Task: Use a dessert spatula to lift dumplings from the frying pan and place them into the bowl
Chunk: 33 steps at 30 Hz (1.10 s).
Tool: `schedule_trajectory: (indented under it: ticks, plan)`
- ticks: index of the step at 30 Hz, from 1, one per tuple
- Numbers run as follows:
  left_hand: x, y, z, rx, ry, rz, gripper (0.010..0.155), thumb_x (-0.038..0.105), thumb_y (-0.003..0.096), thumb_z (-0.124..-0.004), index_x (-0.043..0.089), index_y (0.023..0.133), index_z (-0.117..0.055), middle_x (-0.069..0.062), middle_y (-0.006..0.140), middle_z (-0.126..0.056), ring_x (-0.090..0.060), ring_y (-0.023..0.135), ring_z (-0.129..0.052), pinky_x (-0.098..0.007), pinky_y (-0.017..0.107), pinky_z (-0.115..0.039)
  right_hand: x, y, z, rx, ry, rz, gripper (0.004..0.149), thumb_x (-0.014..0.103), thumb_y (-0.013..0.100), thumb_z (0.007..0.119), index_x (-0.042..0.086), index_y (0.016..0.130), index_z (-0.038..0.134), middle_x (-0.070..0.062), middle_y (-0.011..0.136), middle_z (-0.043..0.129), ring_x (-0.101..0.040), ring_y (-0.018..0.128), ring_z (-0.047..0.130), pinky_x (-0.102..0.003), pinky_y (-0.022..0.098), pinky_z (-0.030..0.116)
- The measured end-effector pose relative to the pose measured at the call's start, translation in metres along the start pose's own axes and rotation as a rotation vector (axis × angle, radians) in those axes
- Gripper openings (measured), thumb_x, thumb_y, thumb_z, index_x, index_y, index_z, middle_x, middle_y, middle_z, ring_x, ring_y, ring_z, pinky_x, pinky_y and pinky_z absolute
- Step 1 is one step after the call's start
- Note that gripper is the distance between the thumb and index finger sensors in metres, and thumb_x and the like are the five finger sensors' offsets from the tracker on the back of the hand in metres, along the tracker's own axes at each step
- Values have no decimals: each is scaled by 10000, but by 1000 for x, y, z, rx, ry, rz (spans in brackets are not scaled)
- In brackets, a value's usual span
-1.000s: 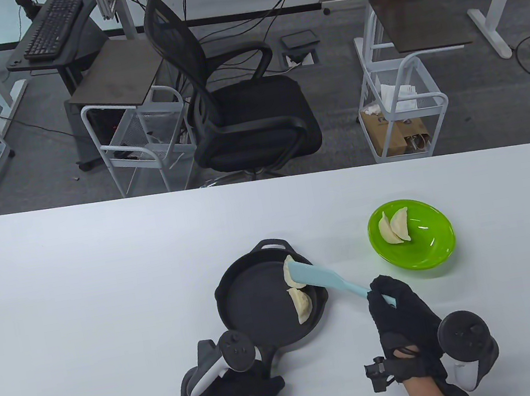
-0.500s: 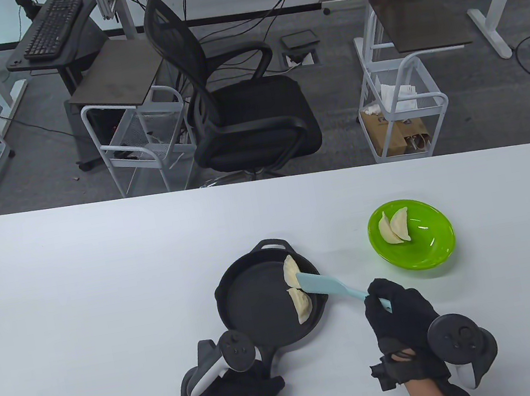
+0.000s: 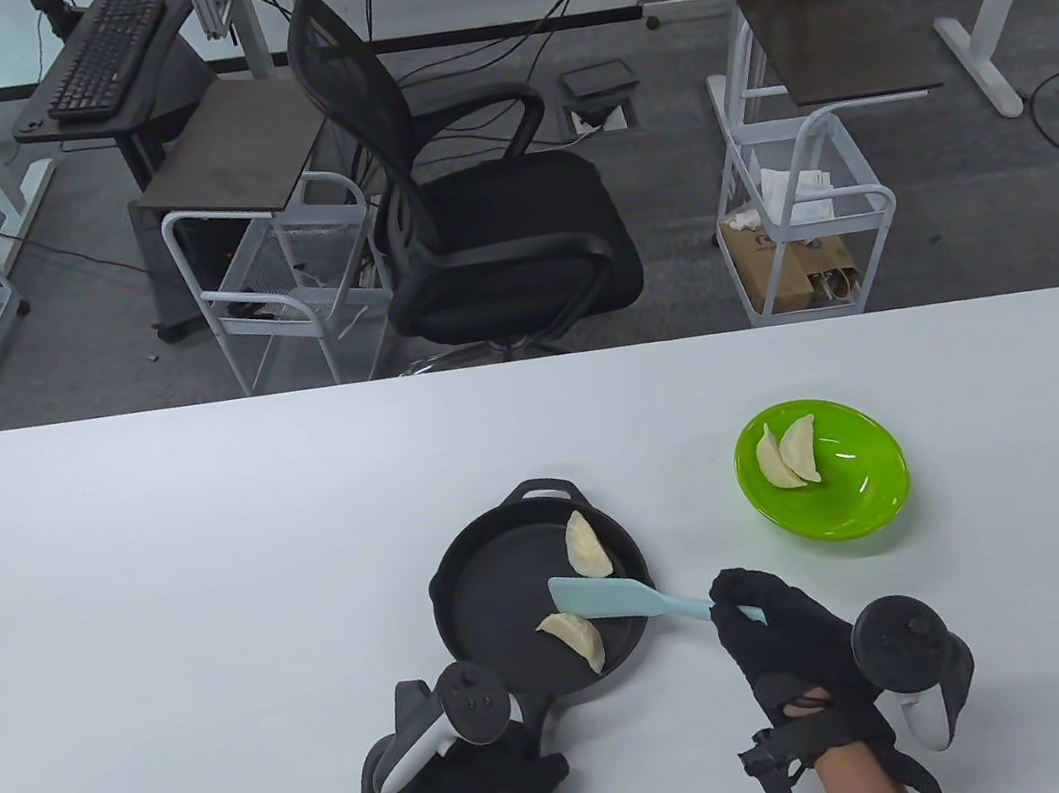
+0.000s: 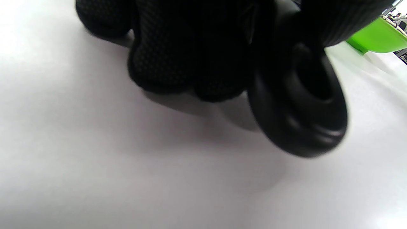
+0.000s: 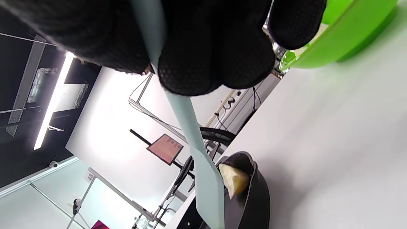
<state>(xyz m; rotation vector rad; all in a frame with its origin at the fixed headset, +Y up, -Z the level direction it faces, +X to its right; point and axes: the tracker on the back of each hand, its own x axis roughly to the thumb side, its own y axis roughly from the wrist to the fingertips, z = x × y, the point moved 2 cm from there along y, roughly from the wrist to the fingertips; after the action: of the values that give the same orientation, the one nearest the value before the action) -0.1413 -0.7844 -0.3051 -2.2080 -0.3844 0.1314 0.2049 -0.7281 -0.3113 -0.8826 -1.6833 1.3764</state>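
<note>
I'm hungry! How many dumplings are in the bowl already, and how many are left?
Two dumplings lie in the bowl. The right hand holds the spatula over the pan, beside the near dumpling. That one and the far dumpling are left.

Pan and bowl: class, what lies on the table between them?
Nothing: in the table view, bare white table separates the pan from the bowl.

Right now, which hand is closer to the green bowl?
Right. The right hand grips the spatula just below and left of the green bowl. The left hand holds the frying pan handle, farther left.
</note>
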Motion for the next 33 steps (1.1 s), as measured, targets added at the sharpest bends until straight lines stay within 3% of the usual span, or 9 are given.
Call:
schedule_trajectory:
  ticks: [15, 21, 33]
  plan:
    - [0, 0, 0, -6, 4, -3, 698, 683, 453, -745, 225, 977, -692, 74, 598, -1051, -205, 498, -1000, -524, 610, -685, -33, 13, 19, 259, 208, 115, 404, 365, 584, 828, 169, 933, 772, -180, 736, 908, -449, 688, 824, -686, 710, 520]
    - [0, 0, 0, -6, 3, -5, 696, 679, 454, -747, 222, 976, -692, 73, 597, -1052, -208, 497, -1000, -527, 608, -685, -35, 16, 19, 322, 88, 111, 414, 339, 572, 830, 178, 947, 761, -178, 760, 911, -447, 703, 826, -698, 711, 512]
    - [1, 1, -1, -4, 5, -4, 689, 667, 457, -753, 214, 972, -693, 71, 592, -1055, -210, 493, -1003, -531, 606, -688, -48, 11, 52, 474, 162, 234, 417, 323, 578, 808, 166, 956, 729, -153, 786, 923, -455, 751, 837, -710, 714, 497]
